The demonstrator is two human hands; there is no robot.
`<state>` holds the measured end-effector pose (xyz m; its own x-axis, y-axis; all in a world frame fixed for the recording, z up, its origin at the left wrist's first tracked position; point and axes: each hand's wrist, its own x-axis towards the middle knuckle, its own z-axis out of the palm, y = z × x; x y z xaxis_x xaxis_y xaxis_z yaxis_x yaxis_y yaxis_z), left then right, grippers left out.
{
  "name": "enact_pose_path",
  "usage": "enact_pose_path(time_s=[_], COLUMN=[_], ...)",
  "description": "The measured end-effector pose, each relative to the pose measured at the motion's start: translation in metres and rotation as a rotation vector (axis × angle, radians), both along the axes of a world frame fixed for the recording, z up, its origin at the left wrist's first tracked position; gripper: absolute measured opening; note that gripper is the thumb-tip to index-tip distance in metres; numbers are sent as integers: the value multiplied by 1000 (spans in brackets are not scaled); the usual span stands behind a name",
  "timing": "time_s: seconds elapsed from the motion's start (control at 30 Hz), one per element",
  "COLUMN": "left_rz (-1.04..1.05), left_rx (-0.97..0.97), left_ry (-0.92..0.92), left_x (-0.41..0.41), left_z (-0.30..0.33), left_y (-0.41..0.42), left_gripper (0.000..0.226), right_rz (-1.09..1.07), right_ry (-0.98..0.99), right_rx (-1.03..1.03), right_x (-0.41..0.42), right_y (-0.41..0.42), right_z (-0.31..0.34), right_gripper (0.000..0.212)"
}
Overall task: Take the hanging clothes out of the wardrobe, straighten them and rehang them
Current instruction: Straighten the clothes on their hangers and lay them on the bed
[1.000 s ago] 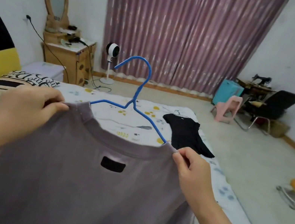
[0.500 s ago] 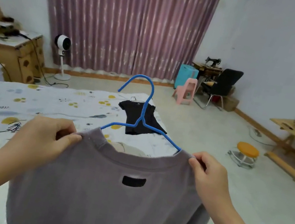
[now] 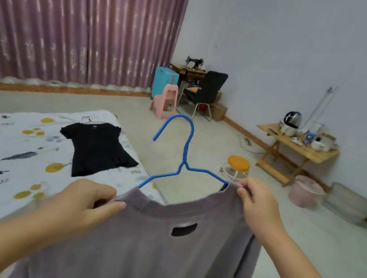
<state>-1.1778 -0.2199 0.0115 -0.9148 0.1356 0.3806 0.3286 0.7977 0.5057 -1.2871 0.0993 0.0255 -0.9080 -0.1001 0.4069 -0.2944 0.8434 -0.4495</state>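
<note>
Bedroom: purple curtains (image 3: 76,17) on back wall, bed with patterned sheet (image 3: 3,156) at left, black top (image 3: 99,148) lying flat on it, orange stool (image 3: 238,163) and wooden folding table (image 3: 298,149) on floor at right. Grey T-shirt (image 3: 145,254) on blue hanger (image 3: 183,161), held up in front, tilted, right shoulder higher. Left hand (image 3: 82,206) pinching left shoulder seam, right hand (image 3: 257,201) pinching right shoulder at hanger end.
</note>
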Motion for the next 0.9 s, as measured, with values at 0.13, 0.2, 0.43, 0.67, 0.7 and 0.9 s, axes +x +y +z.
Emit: enact_pose_path(time_s=[0.13,0.2,0.43,0.67,0.7,0.9], left_rz=[-86,-111,-116,-33,-17,81], left_rx=[32,29,50,302,338,514], left_ry=[11,11,18,-67,-76,-62], left_x=[-60,-86,-173,-262,-274,-335], left_z=[5,7,7,2,1,-9], left_y=[41,65,170,292,306,348], left_gripper=[40,38,36,49,48,41], right_rz=[-107,-138,-310,-231,-207,-114], right_ry=[-14,-10,8,-225,-259,-406], right_rx=[19,-15,-205,-232,-226,-233], right_x=[-43,-62,-133,-212,-221,-264], right_y=[38,58,136,211,219,223], right_z=[0,-2,-25,-66,-71,-98], right_gripper=[10,13,47,68,67,61])
